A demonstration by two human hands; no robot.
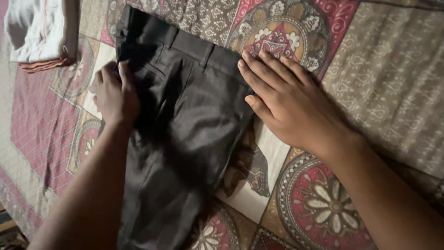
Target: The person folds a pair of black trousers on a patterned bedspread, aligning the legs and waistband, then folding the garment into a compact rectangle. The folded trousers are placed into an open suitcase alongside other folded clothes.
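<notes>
A dim patterned bedspread (379, 65) bears a folded white cloth (39, 30).

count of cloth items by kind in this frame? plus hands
Dark trousers: 1
Folded pale cloth pile: 1
Patterned bedspread: 1
Hands: 2, left hand and right hand, both flat at the trousers' edges
Total: 5

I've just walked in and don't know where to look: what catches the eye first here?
A pair of dark grey, slightly shiny trousers lies flat in the middle of a patterned red-and-beige bedspread. The left hand presses on the trousers' left edge near the pocket, while the right hand lies flat with its fingers spread at their right edge. A folded white cloth sits in the top left corner.
</notes>
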